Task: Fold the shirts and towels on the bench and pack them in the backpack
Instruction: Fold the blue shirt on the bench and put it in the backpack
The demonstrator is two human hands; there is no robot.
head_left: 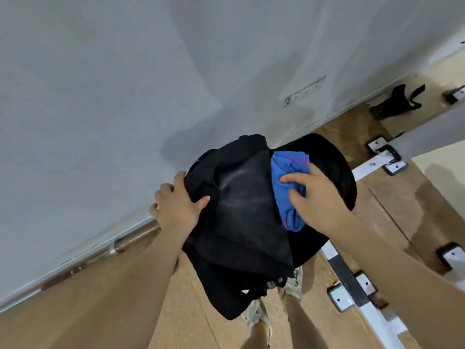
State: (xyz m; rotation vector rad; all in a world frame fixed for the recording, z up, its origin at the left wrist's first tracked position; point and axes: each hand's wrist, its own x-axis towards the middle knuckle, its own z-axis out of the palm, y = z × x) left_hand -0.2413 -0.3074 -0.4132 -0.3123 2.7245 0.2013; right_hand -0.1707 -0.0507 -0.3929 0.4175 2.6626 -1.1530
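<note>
While the blue garment (286, 187) sits half in the mouth of the black backpack (241, 210), bunched rather than flat, the step in hand is judged to be packing, not folding. Whether it is a shirt or a towel cannot be told.

Right hand (317, 195): fingers curled into the blue cloth, index finger laid across its top, pressing it down between the bag's front panel and its rear flap.

Left hand (176, 207): grips the bag's upper left edge, thumb on the front face, fingers wrapped behind. The bag appears held up off the ground, above the person's shoes (256, 316).

Notes for doing it well:
- Keep the left grip high and pull outward, so the mouth gapes.
- Push the cloth straight down along the back panel and flatten it with the palm. Cramming it in would probably undo the fold and waste room for later items.
- Lower end of the garment hangs outside the opening; tuck it in before letting go.
- Risk: the slack front panel may fold over the opening.

Writing: pink print shows on the blue cloth, too creased and blurred to read. No brand or label is legible on the bag.

Surroundings: pale wall (100, 96), wooden boards with metal brackets (387, 157), a dark item (397, 102) lying well apart near the wall.
</note>
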